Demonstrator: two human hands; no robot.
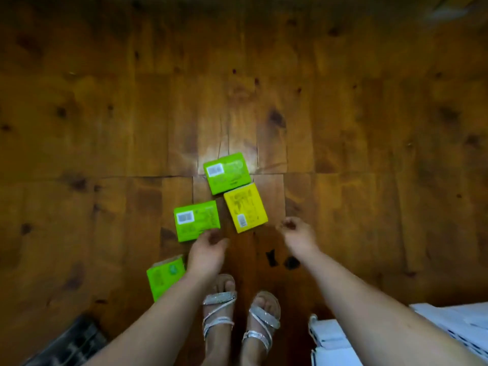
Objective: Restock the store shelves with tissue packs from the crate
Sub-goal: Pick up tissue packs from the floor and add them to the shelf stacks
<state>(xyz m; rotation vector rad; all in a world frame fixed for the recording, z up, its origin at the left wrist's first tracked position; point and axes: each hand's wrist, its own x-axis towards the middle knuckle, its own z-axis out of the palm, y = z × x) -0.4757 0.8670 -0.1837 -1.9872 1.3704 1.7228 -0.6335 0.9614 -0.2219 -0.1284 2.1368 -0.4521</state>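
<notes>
While three green rectangular tissue packs (pixel 227 173) and one yellow rectangular tissue pack (pixel 245 207) lie on the brown wooden plank floor (pixel 105 128), the left hand (pixel 207 253) hangs, fingers loosely curled, over the near corner of the middle green pack (pixel 196 220); whether it touches is unclear. The right hand (pixel 298 235), loosely curled, holds nothing just beside the yellow pack. A white slatted plastic crate (pixel 449 323) stands at lower right.

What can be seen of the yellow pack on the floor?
The yellow pack is a flat rectangular packet, seemingly in glossy wrap, with dark line print across its face and a white barcode label near its nearer end. It lies flat on the wooden floor, turned askew. Its far corner meets or nearly meets a green pack; blur hides any gap. The right hand hangs just beside its near right corner, apparently without touching it.
</notes>
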